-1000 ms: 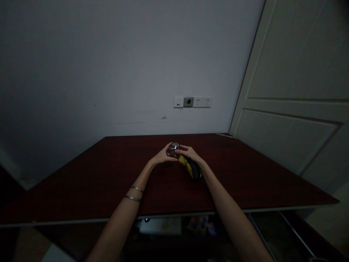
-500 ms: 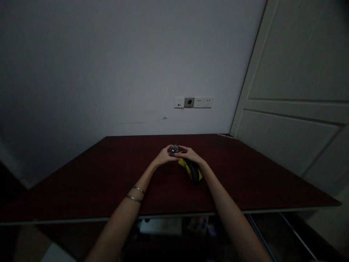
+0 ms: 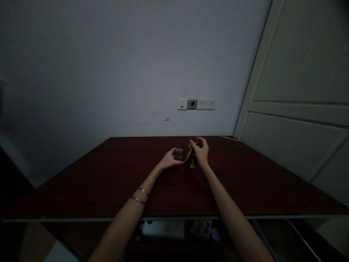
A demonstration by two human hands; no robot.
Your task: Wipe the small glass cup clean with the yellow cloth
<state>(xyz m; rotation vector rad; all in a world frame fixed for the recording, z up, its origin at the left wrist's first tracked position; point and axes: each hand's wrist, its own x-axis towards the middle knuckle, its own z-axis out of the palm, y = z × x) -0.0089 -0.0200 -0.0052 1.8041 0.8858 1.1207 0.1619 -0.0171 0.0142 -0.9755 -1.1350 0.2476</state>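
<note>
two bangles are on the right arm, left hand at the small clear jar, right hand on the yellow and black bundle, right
No: the two bangles are on the left arm, as the head view shows. The left hand is at the small clear jar, the right hand on the yellow and black bundle.

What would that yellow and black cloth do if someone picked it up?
It would probably sag and droop, since the cloth looks bunched in soft folds under the right hand. It is likely light for its size. With no round shape, it seems unlikely to roll across the table if pushed.
</note>
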